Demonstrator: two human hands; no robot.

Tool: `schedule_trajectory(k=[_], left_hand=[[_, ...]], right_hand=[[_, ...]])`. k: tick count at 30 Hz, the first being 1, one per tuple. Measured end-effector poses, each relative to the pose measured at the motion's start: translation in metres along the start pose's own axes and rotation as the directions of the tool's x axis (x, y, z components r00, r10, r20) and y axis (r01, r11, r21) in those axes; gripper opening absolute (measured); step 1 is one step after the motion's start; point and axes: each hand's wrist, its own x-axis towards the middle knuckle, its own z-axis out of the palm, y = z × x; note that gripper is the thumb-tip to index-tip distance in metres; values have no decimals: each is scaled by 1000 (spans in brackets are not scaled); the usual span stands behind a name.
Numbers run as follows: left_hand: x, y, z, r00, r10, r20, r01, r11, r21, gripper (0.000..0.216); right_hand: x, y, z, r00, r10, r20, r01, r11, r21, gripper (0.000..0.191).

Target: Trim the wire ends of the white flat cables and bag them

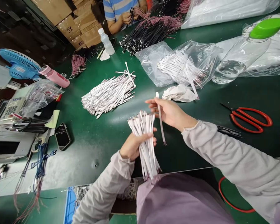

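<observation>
My left hand (136,143) is wrapped round a thick bundle of white sleeved cables (147,152), held near the table's front edge. White connectors top the bundle and thin pinkish wire ends hang at its bottom. Just right of it, my right hand (169,113) pinches a single white cable (161,124) near its connector, and its bare wire ends dangle downward. Beyond both hands a loose pile of similar white cables (107,93) lies on the green table. Past my right hand are a crumpled pale cloth (179,93) and a plastic bag (151,62) with more white cables.
Red-handled scissors (252,119) lie at the right, near a clear bottle with a green lid (256,43). A phone (62,136), pink bottle (54,77) and blue fan (22,63) occupy the left. Across the table a co-worker's hands (127,18) handle black cables (144,34).
</observation>
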Motion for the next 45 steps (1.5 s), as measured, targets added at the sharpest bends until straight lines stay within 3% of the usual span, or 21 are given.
schedule_trajectory(k=[2,4,9,13,17,21,26,33,39,45], left_hand=[[17,17,-1,995,57,-84,-56,998,8,36],[32,25,-3,982,131,-136,-131,991,8,37],[43,16,-6,967,218,-132,-221,975,-4,42],[39,9,-9,972,219,-87,-221,975,-6,46],[39,8,-11,969,243,-39,-243,970,6,46],[39,6,-12,968,237,-87,-239,971,-7,44],[40,4,-11,956,261,-135,-264,965,-5,41],[39,9,-9,972,154,-179,-169,983,-71,41],[39,9,-12,975,212,-61,-216,974,-70,41],[41,8,-13,982,177,-69,-181,981,-68,46]], right_hand=[[4,6,-5,997,70,-32,-69,997,31,30],[1,14,-7,995,97,17,-97,995,21,35],[-9,24,-5,992,71,108,-63,996,-70,43],[-11,23,-4,988,90,123,-80,993,-83,41],[-13,23,-3,999,10,52,-5,995,-98,44],[-13,26,-3,997,-82,-5,80,983,-164,44],[-13,27,-4,997,-83,5,83,978,-193,40],[-10,29,-8,999,-17,-28,13,991,-132,47],[-13,24,-7,972,174,157,-159,981,-108,38],[-14,24,-3,981,151,118,-143,987,-72,37]])
